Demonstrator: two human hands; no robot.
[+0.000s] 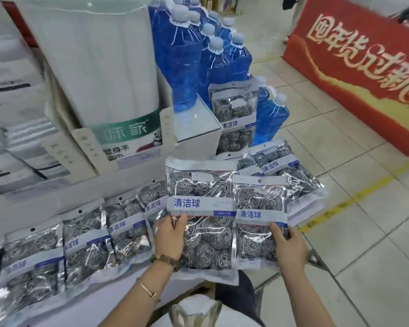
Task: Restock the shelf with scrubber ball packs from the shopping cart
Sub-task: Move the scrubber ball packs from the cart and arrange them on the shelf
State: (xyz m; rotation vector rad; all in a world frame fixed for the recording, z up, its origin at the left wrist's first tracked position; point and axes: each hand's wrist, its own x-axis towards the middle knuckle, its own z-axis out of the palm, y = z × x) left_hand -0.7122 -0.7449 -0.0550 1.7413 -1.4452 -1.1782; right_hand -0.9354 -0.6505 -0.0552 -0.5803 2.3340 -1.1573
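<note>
My left hand holds a clear scrubber ball pack by its left edge, thumb on the front below the blue label. My right hand grips a second, smaller-looking scrubber ball pack beside it on the right. Both packs hang upright above the low white shelf. A row of several scrubber ball packs lies flat along that shelf to the left. More packs lie piled behind the held ones, and one upright pack stands further back. No shopping cart is in view.
Tall blue liquid bottles stand on a glass-topped stand behind. A big white towel roll package fills the upper shelf at left. A red banner display stands across the tiled aisle on the right.
</note>
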